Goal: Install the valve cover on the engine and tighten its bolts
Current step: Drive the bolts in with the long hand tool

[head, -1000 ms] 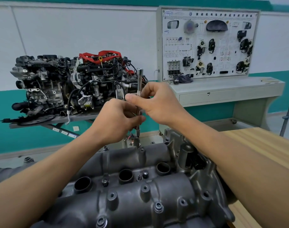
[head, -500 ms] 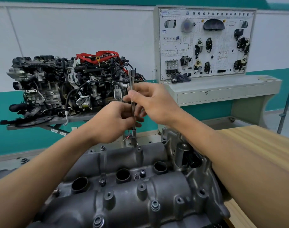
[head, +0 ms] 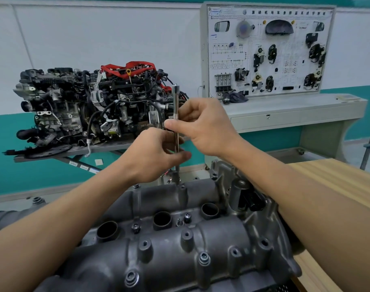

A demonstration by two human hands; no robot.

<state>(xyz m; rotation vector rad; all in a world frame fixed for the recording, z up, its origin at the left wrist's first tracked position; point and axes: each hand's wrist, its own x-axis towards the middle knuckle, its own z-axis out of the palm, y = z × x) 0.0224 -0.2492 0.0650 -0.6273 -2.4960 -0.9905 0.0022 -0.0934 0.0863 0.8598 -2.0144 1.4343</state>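
1. Tooling: a long extension bar point(head: 176, 106) stands upright, its lower end down at the far edge of the valve cover point(head: 171, 262). We judge this keeps it square on a bolt there.
2. We see the left hand point(head: 156, 157) low on the shaft, fingers curled and pinching it, likely to steady it.
3. The right hand point(head: 207, 127) pinches the knurled section higher up, thumb against fingertips, which suits spinning by finger.
4. The cover sits seated in front of us, with bolts point(head: 204, 259) in several holes.

bright, even indoor light, soft shadows only; wide-angle bend at the edges (wall lines curve), forearms near the lens slightly soft, no strong glare.
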